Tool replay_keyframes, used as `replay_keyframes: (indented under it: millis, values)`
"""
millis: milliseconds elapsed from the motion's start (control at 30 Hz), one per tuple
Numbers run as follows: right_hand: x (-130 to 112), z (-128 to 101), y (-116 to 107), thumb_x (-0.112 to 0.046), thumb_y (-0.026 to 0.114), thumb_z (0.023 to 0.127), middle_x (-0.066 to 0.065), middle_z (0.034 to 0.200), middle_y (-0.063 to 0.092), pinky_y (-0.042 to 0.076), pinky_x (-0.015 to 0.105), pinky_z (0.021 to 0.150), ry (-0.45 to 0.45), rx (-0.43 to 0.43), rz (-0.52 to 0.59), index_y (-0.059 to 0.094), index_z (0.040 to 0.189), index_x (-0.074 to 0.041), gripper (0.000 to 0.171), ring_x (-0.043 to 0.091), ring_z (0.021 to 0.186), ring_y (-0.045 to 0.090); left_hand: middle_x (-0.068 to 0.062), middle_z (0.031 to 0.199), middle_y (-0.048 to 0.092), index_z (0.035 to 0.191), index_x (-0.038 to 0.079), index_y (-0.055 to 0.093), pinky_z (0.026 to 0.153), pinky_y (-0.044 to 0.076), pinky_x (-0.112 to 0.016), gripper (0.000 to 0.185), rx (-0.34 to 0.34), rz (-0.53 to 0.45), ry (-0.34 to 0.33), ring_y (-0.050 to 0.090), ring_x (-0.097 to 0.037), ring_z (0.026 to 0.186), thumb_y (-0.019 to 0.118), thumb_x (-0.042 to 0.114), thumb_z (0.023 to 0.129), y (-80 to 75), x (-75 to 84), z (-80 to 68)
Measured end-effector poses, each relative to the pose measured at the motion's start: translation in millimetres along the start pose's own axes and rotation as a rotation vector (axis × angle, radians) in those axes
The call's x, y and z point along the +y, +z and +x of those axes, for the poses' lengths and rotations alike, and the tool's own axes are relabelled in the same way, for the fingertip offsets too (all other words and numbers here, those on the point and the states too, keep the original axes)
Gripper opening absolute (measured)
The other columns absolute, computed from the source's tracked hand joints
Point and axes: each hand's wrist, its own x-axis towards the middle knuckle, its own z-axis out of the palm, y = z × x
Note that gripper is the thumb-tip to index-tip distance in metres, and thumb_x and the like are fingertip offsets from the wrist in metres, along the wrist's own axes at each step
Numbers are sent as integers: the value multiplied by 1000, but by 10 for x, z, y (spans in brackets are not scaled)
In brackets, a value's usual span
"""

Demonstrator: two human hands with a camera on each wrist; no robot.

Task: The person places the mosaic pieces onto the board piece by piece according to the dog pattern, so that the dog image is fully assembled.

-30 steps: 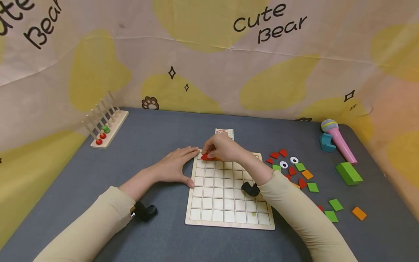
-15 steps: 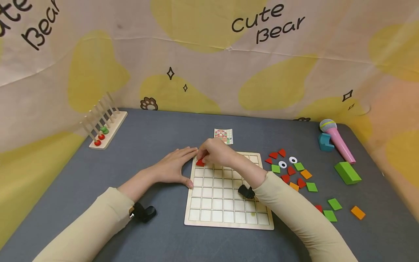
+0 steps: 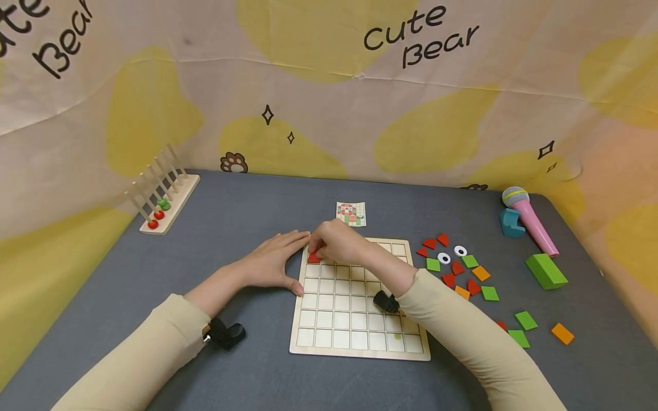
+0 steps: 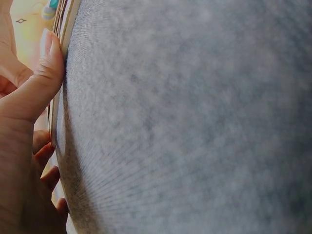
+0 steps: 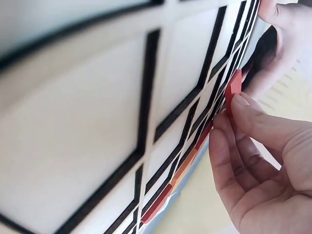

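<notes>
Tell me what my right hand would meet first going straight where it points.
Probably the grid board, red piece leading; your right hand points down at it, though any gap is unclear.

Left hand (image 3: 271, 262) is set against the left edge of the grid board (image 3: 341, 319), fingers (image 3: 292, 240) extended, thumb (image 3: 294, 285) spread; right hand (image 3: 340, 242) is held over its far-left corner in a pinch, right forearm (image 3: 452, 319) stretched across its right side
</notes>
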Motion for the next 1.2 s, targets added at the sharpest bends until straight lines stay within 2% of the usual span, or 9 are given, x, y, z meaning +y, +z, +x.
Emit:
replay_keyframes:
  millis: [233, 533, 733, 900, 1033, 1200]
  values:
    - [-13, 1, 1, -4, 76, 83, 2, 92, 77, 57, 25, 80, -18, -1, -44, 80, 89, -10, 10, 13, 89, 70, -9, 164, 28, 157, 11, 27, 124, 20, -58, 117, 3, 12, 9, 21, -34, 154, 80, 65, 67, -3, 2, -1]
    - [-17, -4, 9, 3, 74, 80, 3, 94, 77, 57, 31, 87, -29, 11, -58, 80, 90, -10, 17, 17, 96, 71, -9, 165, 27, 157, 12, 26, 124, 19, -58, 117, -1, 8, 3, 20, -34, 155, 80, 64, 67, -8, 1, 0]
    - [-19, -16, -32, 2, 72, 82, 3, 98, 77, 57, 27, 80, 5, 2, -33, 79, 93, -10, 17, 15, 90, 70, -9, 165, 27, 157, 12, 26, 125, 19, -58, 117, -5, 8, -1, 20, -33, 155, 79, 65, 67, -3, 5, -3]
    - [42, -67, -180, -2, 73, 85, 5, 100, 77, 57, 27, 78, 32, 37, -18, 78, 98, -9, 16, 16, 89, 71, -7, 165, 27, 157, 13, 27, 124, 19, -58, 117, -4, 20, 7, 21, -33, 155, 79, 66, 67, 3, 7, 2]
    - [179, -170, -348, -4, 72, 86, 7, 101, 77, 59, 29, 78, 73, 71, 11, 77, 101, -7, 15, 19, 89, 72, -7, 165, 27, 157, 13, 27, 124, 19, -58, 118, -7, 23, 1, 21, -33, 155, 79, 66, 67, 2, 8, 9]
    - [404, -347, -565, -7, 72, 88, 9, 106, 76, 58, 33, 78, 178, 110, 40, 77, 105, -8, 18, 22, 92, 71, -7, 165, 26, 158, 13, 26, 125, 19, -58, 118, -10, 25, -8, 20, -33, 155, 79, 67, 66, -1, 6, 8]
